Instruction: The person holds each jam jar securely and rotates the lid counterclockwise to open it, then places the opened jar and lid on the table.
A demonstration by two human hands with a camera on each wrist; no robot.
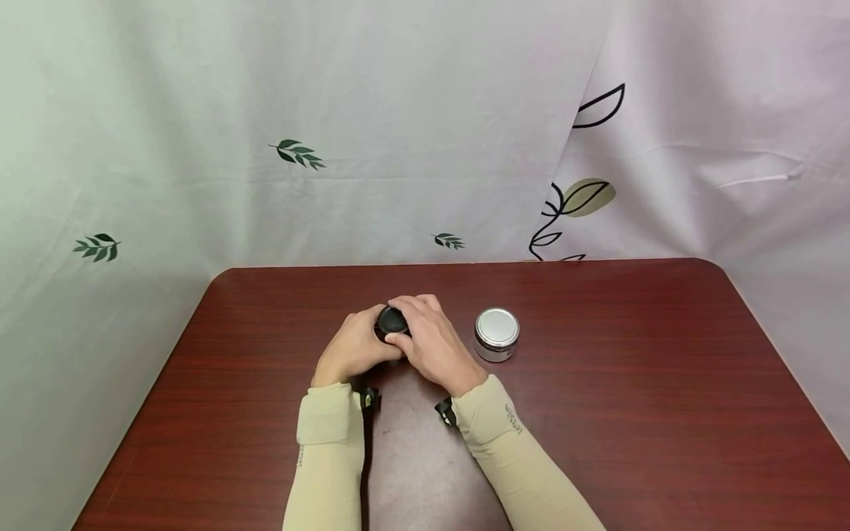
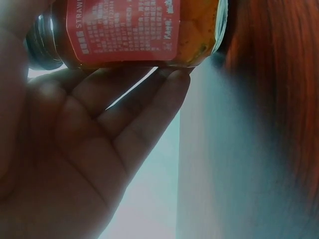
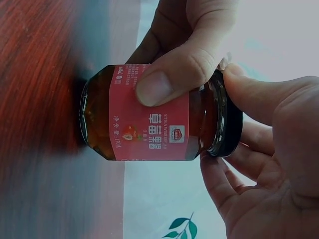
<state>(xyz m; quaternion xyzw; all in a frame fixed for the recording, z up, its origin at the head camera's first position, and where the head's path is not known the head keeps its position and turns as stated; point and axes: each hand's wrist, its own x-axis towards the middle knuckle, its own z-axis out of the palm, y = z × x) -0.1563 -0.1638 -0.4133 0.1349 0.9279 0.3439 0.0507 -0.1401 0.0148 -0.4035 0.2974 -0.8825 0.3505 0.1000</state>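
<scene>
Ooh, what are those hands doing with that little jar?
Somebody's left hand is holding a strawberry jar with a pink label around its middle, while the right hand grips its black lid. The lid is on the jar; I can't tell from this whether it's being turned. A round container with a silver lid sits on the table, to the right of the hands, untouched.

Jar (image 3: 164, 119) close-up in both wrist views
</scene>
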